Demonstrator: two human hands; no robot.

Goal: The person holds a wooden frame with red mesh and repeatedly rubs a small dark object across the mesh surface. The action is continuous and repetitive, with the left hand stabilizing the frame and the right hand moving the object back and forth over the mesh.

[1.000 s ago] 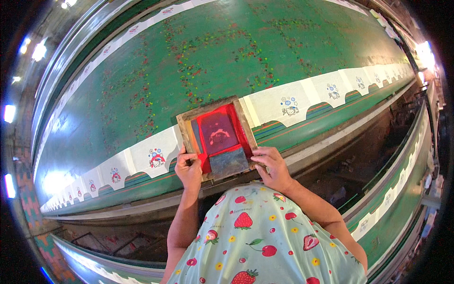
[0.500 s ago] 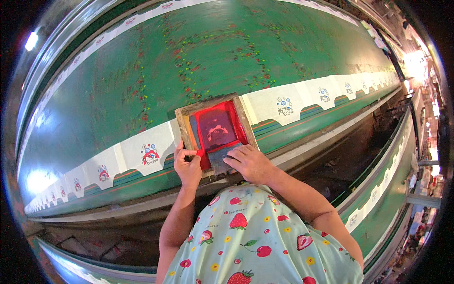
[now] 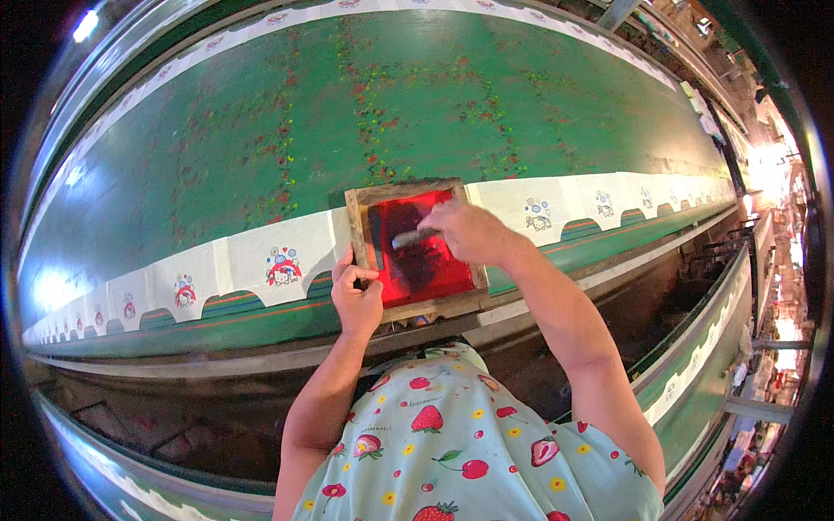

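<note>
A wooden screen-printing frame point(image 3: 354, 224) lies over the white scalloped cloth strip point(image 3: 236, 260) on the green table. Wet red ink point(image 3: 408, 288) covers much of its mesh, with a dark patch in the middle. My left hand point(image 3: 358, 300) is closed on the frame's left side, thumb and fingers pinching the wood. Over the upper right of the mesh, my right hand point(image 3: 469, 233) grips a squeegee point(image 3: 410, 238), whose greyish edge shows left of my fingers. Left of the frame the cloth bears a print with a red arc point(image 3: 282, 267); prints right of it point(image 3: 538, 214) show blue and little red.
The long green table point(image 3: 234, 165) is speckled with red and yellow ink spots. Another printed strip point(image 3: 261, 19) runs along its far edge. A pale rail point(image 3: 200, 360) borders the near side, with a dark gap below. Another green table point(image 3: 695, 391) stands at right.
My right hand has moved with the squeegee from the frame's near end up to the far right of the mesh. Red ink has spread across the near part. My left hand stays on the frame.
</note>
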